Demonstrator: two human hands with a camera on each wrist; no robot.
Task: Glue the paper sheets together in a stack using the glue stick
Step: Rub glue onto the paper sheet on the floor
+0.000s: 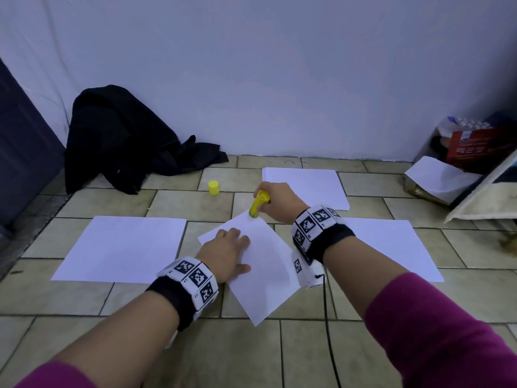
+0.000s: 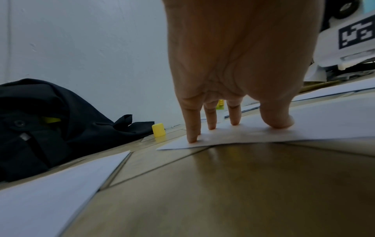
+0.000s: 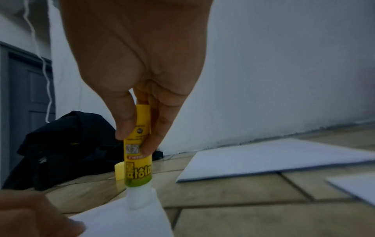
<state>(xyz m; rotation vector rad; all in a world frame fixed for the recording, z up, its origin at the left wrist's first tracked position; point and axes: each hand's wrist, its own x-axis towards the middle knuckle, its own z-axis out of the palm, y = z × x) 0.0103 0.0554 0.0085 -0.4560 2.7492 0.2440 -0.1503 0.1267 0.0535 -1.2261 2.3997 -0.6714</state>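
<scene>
The right hand (image 1: 275,201) pinches the glue stick (image 1: 258,204) upright, its white tip pressed on the far corner of the tilted sheet (image 1: 265,273), while the left hand (image 1: 228,254) lies flat with straight fingers pinning that sheet to the floor (image 1: 251,359) near its left corner. Dragging glue off the corner could crease or lift it, since the pin sits well back. Three more sheets lie around with bare tile between; the cap (image 1: 213,187) stands apart toward the wall.

Slumping against the white wall (image 1: 279,65): a black garment (image 1: 117,138) on the tiled floor (image 1: 251,359). Leaning at far right: a red box (image 1: 481,148). Standing at left: a dark door (image 1: 22,152).
</scene>
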